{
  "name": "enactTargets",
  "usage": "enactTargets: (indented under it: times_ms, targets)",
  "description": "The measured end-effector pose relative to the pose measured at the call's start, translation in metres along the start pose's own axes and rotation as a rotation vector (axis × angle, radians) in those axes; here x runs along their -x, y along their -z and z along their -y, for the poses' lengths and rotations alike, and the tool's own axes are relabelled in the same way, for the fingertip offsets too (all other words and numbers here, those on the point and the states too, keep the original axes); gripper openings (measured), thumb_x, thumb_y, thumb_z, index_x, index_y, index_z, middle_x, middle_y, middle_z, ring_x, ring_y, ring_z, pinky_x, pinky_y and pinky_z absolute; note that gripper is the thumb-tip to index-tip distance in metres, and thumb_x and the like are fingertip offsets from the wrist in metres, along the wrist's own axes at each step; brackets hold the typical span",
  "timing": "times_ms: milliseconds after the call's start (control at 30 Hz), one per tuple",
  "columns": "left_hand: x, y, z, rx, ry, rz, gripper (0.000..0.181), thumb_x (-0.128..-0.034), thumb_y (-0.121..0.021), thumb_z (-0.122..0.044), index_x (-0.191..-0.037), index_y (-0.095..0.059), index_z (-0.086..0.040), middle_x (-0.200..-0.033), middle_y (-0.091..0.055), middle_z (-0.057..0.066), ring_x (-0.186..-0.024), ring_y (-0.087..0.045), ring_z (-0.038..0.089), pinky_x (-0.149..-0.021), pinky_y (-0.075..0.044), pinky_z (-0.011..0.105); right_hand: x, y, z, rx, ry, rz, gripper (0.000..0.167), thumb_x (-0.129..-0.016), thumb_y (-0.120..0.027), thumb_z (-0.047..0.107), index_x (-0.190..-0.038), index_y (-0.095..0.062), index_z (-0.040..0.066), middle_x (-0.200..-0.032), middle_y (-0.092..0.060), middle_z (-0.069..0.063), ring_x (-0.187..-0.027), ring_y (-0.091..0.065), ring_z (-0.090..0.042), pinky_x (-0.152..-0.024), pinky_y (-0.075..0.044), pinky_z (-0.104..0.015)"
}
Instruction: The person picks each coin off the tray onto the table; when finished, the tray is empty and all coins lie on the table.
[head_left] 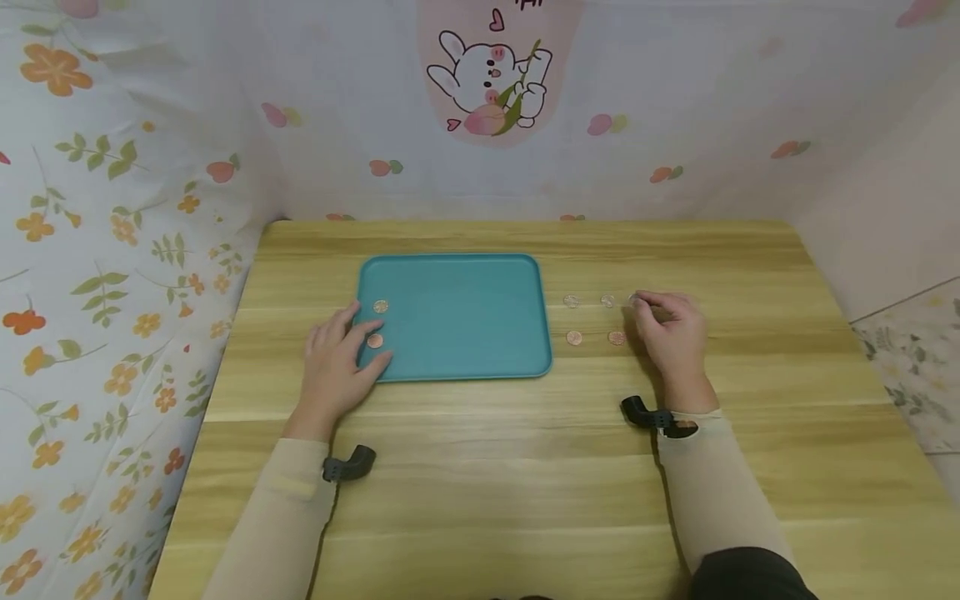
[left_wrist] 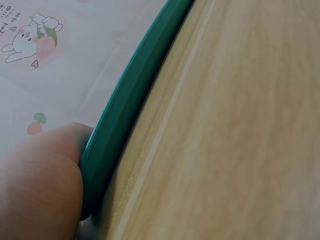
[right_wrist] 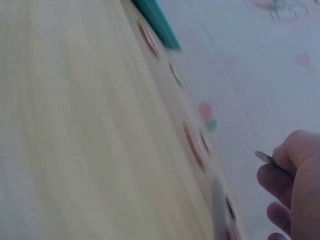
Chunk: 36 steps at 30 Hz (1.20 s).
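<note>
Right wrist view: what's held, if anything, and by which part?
A coin, pinched near one edge by the right hand; the opposite edge sticks out free.

A tray (head_left: 465, 321) that looked like smooth plastic, a tabletop (head_left: 495, 475) that showed wood grain (its finish faintly glossy), coins (head_left: 573, 337) that looked metal, a backdrop (head_left: 322, 167) that looked like creased cloth, sleeves (head_left: 273, 521) that seemed matt fabric.

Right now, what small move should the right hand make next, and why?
I'd probably carry the pinched coin left over the blue tray: the right hand holds it off the table, and two coins lie in the tray, which the left hand touches.
</note>
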<state>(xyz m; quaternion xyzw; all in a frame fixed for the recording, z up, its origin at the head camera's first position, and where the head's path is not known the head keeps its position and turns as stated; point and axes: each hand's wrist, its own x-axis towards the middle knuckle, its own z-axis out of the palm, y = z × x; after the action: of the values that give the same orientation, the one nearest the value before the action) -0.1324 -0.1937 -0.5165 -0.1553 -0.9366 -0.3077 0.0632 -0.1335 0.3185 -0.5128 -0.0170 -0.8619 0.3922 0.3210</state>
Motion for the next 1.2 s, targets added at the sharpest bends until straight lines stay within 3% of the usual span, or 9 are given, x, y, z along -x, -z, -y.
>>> enactTargets:
  times_ms: [200, 533, 800, 1200]
  targets:
    - [0.005, 0.004, 0.003, -0.006, 0.019, 0.011, 0.053, -0.0987, -0.070, -0.037, -0.144, -0.066, -0.010, -0.169, -0.036, 0.019, -0.152, -0.031, 0.048, -0.122, -0.010, 0.072, 0.000, 0.018, -0.020, 0.059, -0.108, -0.041, 0.016, -0.096, -0.073, 0.009, -0.099, -0.084, -0.003, -0.100, -0.079, -0.020, -0.098, -0.061, -0.020, -0.089, -0.040, -0.019]
    - [0.004, 0.001, 0.002, -0.009, 0.012, 0.021, 0.053, -0.0986, -0.070, -0.038, -0.144, -0.066, -0.011, -0.169, -0.035, 0.018, -0.153, -0.031, 0.047, -0.123, -0.009, 0.071, 0.002, 0.038, -0.035, 0.137, -0.215, -0.068, 0.016, -0.097, -0.074, 0.012, -0.101, -0.085, 0.001, -0.104, -0.079, -0.019, -0.104, -0.061, -0.028, -0.092, -0.040, -0.027]
    - [0.004, 0.000, 0.001, -0.001, 0.010, 0.023, 0.053, -0.0988, -0.071, -0.036, -0.144, -0.066, -0.010, -0.170, -0.035, 0.018, -0.154, -0.030, 0.048, -0.123, -0.009, 0.070, 0.000, 0.050, -0.044, 0.168, -0.287, -0.058, 0.021, -0.101, -0.071, 0.016, -0.104, -0.085, 0.001, -0.106, -0.079, -0.018, -0.085, -0.058, 0.007, -0.080, -0.041, -0.015]
    - [0.002, 0.003, 0.001, -0.013, 0.003, 0.005, 0.052, -0.0974, -0.072, -0.035, -0.143, -0.066, -0.011, -0.168, -0.037, 0.019, -0.153, -0.031, 0.048, -0.122, -0.010, 0.072, -0.007, 0.053, -0.047, 0.250, -0.326, -0.034, 0.026, -0.104, -0.067, 0.022, -0.111, -0.082, 0.002, -0.107, -0.078, -0.017, -0.082, -0.051, 0.007, -0.077, -0.037, -0.015]
